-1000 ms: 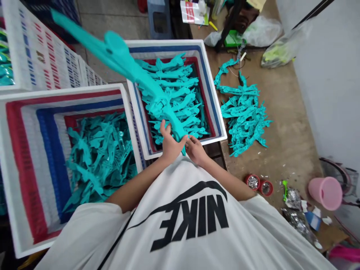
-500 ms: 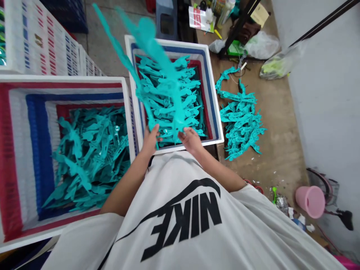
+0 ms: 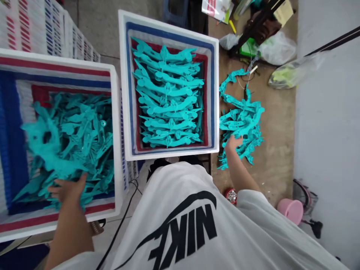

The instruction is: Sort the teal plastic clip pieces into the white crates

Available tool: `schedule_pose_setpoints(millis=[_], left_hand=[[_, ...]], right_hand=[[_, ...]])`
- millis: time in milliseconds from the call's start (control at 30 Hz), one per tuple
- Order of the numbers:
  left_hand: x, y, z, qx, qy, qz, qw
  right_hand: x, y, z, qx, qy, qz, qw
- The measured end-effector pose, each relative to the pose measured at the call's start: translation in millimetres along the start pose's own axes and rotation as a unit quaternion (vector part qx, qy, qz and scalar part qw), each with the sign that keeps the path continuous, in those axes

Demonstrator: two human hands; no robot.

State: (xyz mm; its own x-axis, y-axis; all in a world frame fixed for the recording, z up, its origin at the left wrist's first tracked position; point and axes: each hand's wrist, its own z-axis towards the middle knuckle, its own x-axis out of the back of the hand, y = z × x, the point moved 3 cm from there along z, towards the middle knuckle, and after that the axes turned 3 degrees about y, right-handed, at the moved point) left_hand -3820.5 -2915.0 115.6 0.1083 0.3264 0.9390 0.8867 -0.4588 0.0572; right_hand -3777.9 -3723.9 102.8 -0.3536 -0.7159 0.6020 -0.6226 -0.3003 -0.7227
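My left hand [image 3: 68, 190] is over the left crate with its fingers spread. Just beyond its fingers is a blurred turquoise plastic part [image 3: 45, 140], above a heap of similar parts [image 3: 87, 123]; I cannot see any grip on it. My right hand [image 3: 234, 143] is at the turquoise pile on the wooden surface, its fingers closed at the lower end of a long turquoise plastic part [image 3: 253, 119]. Between my hands, the middle crate [image 3: 215, 112] holds long turquoise pieces [image 3: 168, 90] laid crosswise in rows.
The left crate [image 3: 114, 112] has a white rim and a striped lining. Right of the middle crate lies a brown wooden surface [image 3: 277, 142] with plastic bags [image 3: 277, 48] at its far end. A dark metal bar [image 3: 257, 28] rises there. A pink bucket [image 3: 292, 210] stands at right.
My hands have moved apart from above the middle crate, the left to the left crate and the right to the pile. The parts held above the middle crate are gone from there.
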Motion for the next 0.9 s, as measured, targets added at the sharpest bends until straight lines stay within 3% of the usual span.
schedule_pose_setpoints(millis=[67, 133, 200, 267, 300, 367, 400, 467, 567, 633, 733, 800, 900], left_hand=[[-12.3, -10.8, -29.3, -0.009, -0.019, 0.034, 0.999], [-22.6, -8.5, -62.5, -0.068, -0.02, 0.032, 0.997], [-29.1, 3.7, -96.8, -0.161, -0.025, 0.006, 0.987], [-30.8, 20.3, -130.4, -0.24, -0.035, -0.02, 0.97], [-30.8, 29.1, -146.6, -0.262, -0.046, -0.035, 0.963], [-32.9, 48.6, -178.8, -0.276, -0.092, -0.079, 0.953], [-36.4, 60.3, -195.4, -0.277, -0.125, -0.106, 0.947], [-51.1, 90.3, -230.6, -0.29, -0.208, -0.167, 0.919], [-88.8, 152.2, -284.6, -0.318, -0.336, -0.259, 0.848], [-116.3, 197.8, -316.0, -0.314, -0.417, -0.298, 0.799], [-141.5, 254.3, -349.4, -0.325, -0.494, -0.31, 0.745], [-144.0, 276.2, -362.0, -0.36, -0.522, -0.297, 0.714], [-136.7, 284.9, -371.5, -0.365, -0.602, -0.268, 0.657]], right_hand=[[-57.1, -15.0, 25.2, 0.047, 0.023, -0.076, 0.996], [-129.4, -40.7, 60.8, 0.157, -0.045, -0.192, 0.968], [-202.2, -68.1, 97.2, 0.281, -0.161, -0.283, 0.903], [-257.8, -90.2, 127.2, 0.372, -0.254, -0.343, 0.825], [-276.3, -97.9, 138.1, 0.398, -0.292, -0.369, 0.787], [-292.7, -106.1, 148.5, 0.412, -0.36, -0.411, 0.729], [-291.1, -107.5, 146.5, 0.404, -0.389, -0.417, 0.715], [-273.0, -106.4, 124.8, 0.367, -0.449, -0.372, 0.725], [-224.6, -98.2, 51.8, 0.237, -0.519, -0.162, 0.805], [-190.3, -88.6, -9.3, 0.116, -0.513, 0.017, 0.851], [-148.0, -75.0, -87.7, 0.057, -0.468, 0.175, 0.865], [-125.8, -66.9, -117.3, 0.041, -0.445, 0.223, 0.866], [-98.0, -57.0, -132.1, 0.029, -0.436, 0.252, 0.863]])
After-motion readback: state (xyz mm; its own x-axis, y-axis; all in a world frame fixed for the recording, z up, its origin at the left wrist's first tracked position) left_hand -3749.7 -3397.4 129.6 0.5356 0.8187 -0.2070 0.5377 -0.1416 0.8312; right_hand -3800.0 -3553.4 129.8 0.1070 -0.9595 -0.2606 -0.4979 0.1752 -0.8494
